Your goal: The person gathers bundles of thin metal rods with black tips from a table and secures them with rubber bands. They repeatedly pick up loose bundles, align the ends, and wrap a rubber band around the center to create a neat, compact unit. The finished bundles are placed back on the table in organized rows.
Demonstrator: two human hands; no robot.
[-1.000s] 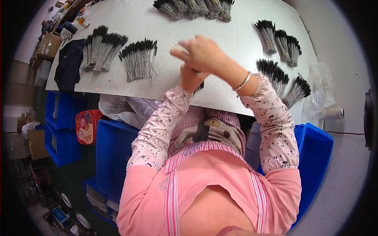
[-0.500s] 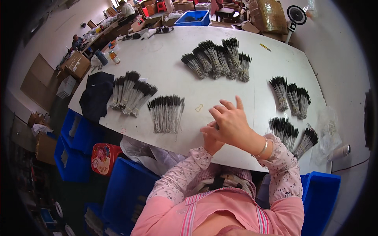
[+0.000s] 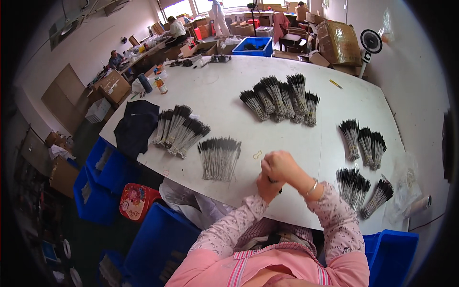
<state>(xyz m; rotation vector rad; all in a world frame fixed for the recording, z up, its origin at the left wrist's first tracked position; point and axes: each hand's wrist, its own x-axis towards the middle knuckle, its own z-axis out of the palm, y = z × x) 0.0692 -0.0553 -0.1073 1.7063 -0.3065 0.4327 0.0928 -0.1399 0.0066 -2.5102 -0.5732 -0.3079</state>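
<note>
My left hand [image 3: 267, 188] and my right hand [image 3: 283, 166] meet above the near part of the table, the right one on top. Both are closed. A bit of something dark shows between and below them; most of it is hidden by the fingers, so its kind is unclear. Just beyond the hands lies a thin yellowish loop, like a rubber band [image 3: 257, 154]. To their left a loose row of thin brushes [image 3: 219, 160] with black tips and silvery wire stems is spread flat.
Bundles of similar brushes lie at far middle [image 3: 282, 100], left [image 3: 179, 131] and right [image 3: 351, 186] of the white table [image 3: 229, 98]. A dark cloth [image 3: 136, 126] covers the left edge. Blue bins [image 3: 162, 244] and a red stool [image 3: 137, 202] stand below. A yellow cutter [image 3: 336, 84] lies far right.
My right hand's fingers, spread before, have closed, and it has come down onto the left. The view has tilted up, so the table and its bundles sit lower in the picture.
</note>
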